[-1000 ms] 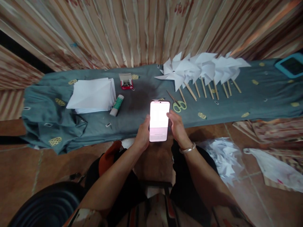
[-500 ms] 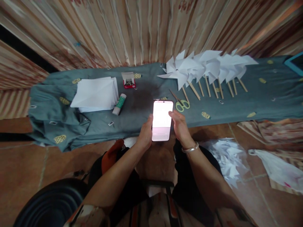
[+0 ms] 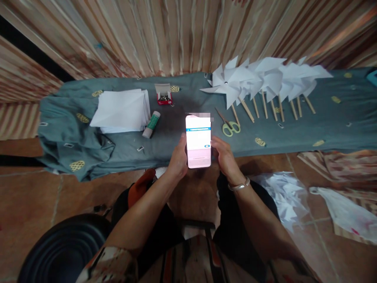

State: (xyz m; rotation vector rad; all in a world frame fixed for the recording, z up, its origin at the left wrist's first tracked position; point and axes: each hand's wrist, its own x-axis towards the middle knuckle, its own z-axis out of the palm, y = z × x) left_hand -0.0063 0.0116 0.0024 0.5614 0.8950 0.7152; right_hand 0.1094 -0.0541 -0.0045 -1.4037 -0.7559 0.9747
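Both hands frame a phone in the head view. Left hand wraps the phone along its left edge, thumb laid on the side, fingers curled behind it out of sight. Right hand closes on the right edge, thumb resting near the screen's lower right; a metal bracelet circles that wrist. Held upright over the near edge of the cloth-covered table, the phone is a slim slab with rounded corners, its screen lit bright white and pinkish, with a thin blue bar near the top and a small blue button at the right; the text is too small to read.

On the table, green-handled scissors lie just right of the phone. Along the far edge a row of white paper pinwheels on wooden sticks lies overlapping. Toward the left end sit a stack of white paper, a glue stick beside it, and a small red box of pins.
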